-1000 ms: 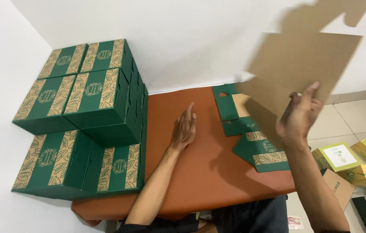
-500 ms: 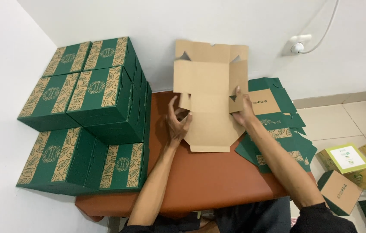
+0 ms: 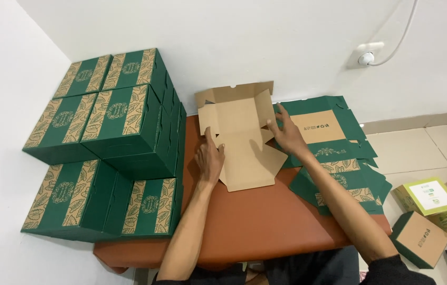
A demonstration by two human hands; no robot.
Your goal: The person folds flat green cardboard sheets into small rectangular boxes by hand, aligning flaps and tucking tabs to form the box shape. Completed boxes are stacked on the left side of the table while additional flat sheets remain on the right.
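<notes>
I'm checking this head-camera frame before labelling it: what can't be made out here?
- Head view: the flat cardboard blank's printed side faces down, unseen.
- Left hand and right hand cover its side flaps.
- Green flat stack: count hidden by overlap.
- Floor boxes: cut off by right edge.

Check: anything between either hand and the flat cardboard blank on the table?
Nothing visible. The left hand rests directly on the unfolded cardboard blank at its left edge, and the right hand presses its right flap. The stack of assembled green boxes sits clear to the left; the pile of flat green blanks lies beside and under the blank's right edge, not over it.
</notes>
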